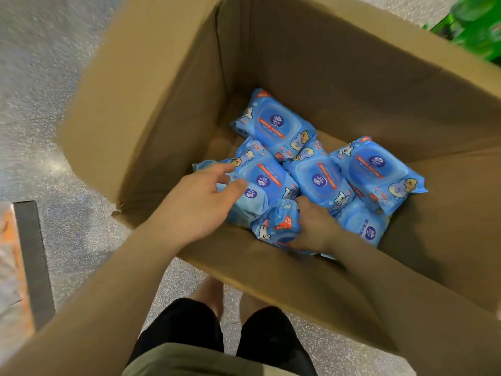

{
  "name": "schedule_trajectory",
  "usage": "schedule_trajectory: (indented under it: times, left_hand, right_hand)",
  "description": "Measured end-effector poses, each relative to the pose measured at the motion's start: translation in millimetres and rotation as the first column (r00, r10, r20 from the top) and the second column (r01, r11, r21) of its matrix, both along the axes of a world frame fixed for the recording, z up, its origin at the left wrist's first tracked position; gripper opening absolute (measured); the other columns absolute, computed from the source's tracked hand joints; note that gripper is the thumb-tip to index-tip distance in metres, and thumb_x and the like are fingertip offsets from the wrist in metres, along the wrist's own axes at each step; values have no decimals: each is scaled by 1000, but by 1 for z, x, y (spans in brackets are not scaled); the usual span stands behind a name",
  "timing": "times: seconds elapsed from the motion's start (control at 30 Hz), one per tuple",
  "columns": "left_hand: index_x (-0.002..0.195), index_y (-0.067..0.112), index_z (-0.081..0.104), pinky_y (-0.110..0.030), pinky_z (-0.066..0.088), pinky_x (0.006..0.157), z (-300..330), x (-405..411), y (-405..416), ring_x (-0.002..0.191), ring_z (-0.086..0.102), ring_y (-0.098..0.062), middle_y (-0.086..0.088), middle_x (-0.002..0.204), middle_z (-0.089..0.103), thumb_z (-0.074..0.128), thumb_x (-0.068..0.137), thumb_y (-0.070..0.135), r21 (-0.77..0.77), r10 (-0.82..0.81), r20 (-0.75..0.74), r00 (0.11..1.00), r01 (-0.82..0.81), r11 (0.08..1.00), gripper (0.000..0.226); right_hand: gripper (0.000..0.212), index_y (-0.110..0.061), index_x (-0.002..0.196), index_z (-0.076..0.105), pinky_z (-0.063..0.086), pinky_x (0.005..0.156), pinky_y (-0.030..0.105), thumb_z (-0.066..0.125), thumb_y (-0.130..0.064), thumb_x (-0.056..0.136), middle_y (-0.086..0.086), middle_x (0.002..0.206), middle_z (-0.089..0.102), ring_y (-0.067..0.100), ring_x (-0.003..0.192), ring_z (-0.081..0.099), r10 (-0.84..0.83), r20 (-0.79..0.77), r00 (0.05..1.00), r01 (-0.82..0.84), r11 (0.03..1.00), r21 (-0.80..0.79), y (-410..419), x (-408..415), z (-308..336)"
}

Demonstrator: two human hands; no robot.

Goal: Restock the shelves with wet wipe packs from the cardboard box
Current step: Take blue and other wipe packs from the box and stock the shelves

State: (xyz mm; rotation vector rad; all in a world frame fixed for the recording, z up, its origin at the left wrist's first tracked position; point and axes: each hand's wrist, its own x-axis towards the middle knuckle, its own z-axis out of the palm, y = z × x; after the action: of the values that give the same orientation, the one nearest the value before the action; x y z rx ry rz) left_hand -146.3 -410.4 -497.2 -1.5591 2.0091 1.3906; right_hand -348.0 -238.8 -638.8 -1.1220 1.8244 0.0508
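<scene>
- Fingers (230,185) of the left hand (198,204) lay loosely spread over a soft blue plastic wet wipe pack (252,202), touching but not clearly gripping it.
- Right hand (314,226) curled round the end of another blue pack (279,223), holding it.
- Both packs sat among several more at the bottom of the large open brown cardboard box (168,104).
- They looked light, squashy and slick; gripping across the body, beside the stiffer lid, seemed safest.
- Speckled grey floor (40,77) lay around the box.
</scene>
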Motion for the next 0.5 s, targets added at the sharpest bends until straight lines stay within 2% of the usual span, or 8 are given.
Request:
schedule_trajectory:
  times: [0.07,0.13,0.2,0.27,0.37,0.43,0.47,0.5]
  left_hand:
    - [144,37,54,-26,45,96,5,1,2,115,62,-5,18,129,65,54,97,55,0,-9,-15,1000,9,1000,50]
    - [141,36,57,-27,47,96,11,3,7,105,64,-4,18,124,67,57,97,52,9,14,-66,998,-13,1000,47]
    - [137,38,60,-30,50,94,18,5,12,96,65,-2,20,115,68,59,97,50,24,48,-123,991,-46,999,42]
    - [132,38,63,-26,48,88,27,6,18,91,63,2,21,106,67,60,98,48,54,89,-153,984,-82,995,36]
    - [127,36,65,-22,42,87,45,2,30,92,62,4,21,105,67,61,98,45,109,137,-196,971,-117,987,31]
    - [128,34,65,-26,44,93,59,-5,41,91,61,1,18,109,69,60,98,44,174,174,-243,954,-133,976,31]
    - [129,34,64,-30,44,96,65,-10,48,87,59,2,16,108,68,59,98,46,218,200,-270,942,-142,966,34]
    - [132,35,62,-31,44,98,73,-17,54,86,56,4,17,109,67,58,98,48,269,228,-295,928,-148,952,36]
  right_hand:
    - [91,-19,118,45,53,84,42,89,-64,52,1,112,60,25,102,61,-7,-34,999,6,999,-42,6,-1,9]
    - [89,-18,121,45,52,85,40,88,-58,55,2,115,57,25,106,58,-47,-55,997,42,995,-89,11,-2,24]
    - [89,-19,125,43,50,85,36,89,-54,57,1,116,56,22,107,56,-149,-44,988,142,979,-146,15,-4,44]
    - [86,-22,123,40,50,84,33,92,-47,59,-6,113,58,15,102,59,-302,9,953,299,937,-179,18,-6,71]
    - [76,-23,116,43,50,77,17,96,-31,63,-16,106,62,-3,92,64,-546,100,832,554,803,-219,21,-9,120]
    - [72,-21,116,48,51,71,10,97,-23,63,-14,104,68,-11,85,66,-669,183,720,693,682,-233,24,-7,154]
    - [74,-19,118,51,56,74,15,98,-23,61,-9,104,71,-7,86,69,-716,248,653,758,615,-218,25,-4,172]
    - [78,-16,120,54,61,81,29,98,-26,57,-2,106,74,5,92,73,-751,327,574,819,540,-195,27,-1,191]
